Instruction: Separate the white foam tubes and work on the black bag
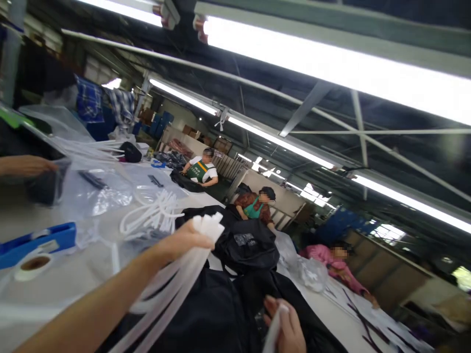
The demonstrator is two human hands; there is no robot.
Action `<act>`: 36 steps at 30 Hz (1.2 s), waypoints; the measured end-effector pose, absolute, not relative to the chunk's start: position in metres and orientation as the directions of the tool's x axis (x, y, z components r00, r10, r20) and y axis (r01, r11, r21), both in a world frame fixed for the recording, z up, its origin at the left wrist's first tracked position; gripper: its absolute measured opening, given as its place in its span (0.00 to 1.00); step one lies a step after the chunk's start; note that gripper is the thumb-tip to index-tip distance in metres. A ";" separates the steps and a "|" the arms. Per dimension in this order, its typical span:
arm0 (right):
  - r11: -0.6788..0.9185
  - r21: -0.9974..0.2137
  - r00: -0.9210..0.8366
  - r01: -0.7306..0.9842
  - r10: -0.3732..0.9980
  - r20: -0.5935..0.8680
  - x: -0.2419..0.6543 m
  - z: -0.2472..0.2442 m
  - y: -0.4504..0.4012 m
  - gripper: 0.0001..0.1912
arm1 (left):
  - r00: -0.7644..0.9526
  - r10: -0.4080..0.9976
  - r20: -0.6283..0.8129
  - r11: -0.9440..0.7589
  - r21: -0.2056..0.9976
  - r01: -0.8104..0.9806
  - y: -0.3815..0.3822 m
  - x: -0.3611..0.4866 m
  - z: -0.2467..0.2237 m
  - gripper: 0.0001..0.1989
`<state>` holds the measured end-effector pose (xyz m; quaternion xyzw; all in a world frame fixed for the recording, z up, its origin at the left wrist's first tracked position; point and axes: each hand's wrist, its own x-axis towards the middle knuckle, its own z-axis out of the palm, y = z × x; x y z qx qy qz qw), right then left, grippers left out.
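A worker's left hand (184, 240) clamps a bundle of white strips (172, 284) above dark garments (213, 314) on the tabletop (73, 279); the right hand (285, 326) pinches one strip. Loose trailing ends could tangle or slip free.

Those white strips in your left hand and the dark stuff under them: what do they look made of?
The white strips held in the left hand look like soft translucent plastic or silicone: milky, smooth, drooping limply. The black garments look like matte woven fabric, folding softly. The right hand pinches another white strip.
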<state>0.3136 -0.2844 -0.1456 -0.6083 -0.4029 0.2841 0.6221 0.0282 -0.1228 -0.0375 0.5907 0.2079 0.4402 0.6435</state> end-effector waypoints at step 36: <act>-0.379 -0.924 -0.231 -0.038 0.903 -0.361 0.212 -0.257 -0.312 0.28 | 0.204 0.957 0.208 -0.081 0.863 -0.499 -0.061 0.021 0.000 0.10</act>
